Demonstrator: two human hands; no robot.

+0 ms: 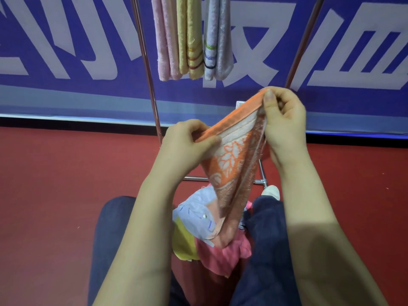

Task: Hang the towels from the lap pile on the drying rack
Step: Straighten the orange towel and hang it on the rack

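Observation:
An orange towel (234, 164) with a white leaf pattern hangs between my hands above my lap. My left hand (187, 142) pinches its top hem at the lower left. My right hand (282, 115) pinches the same hem higher up at the right corner. Below it, the lap pile (205, 228) holds light blue, yellow and pink towels between my knees. The drying rack (152, 89) stands in front, its metal poles rising on both sides. A pink towel (164, 40), a yellow towel (192, 40) and a grey towel (217, 40) hang from it.
A blue banner (66, 51) with large white characters runs behind the rack. The floor (55, 184) is red. The rack's low crossbar (196, 178) sits just beyond my knees, and a white shoe (272, 192) shows by its right foot.

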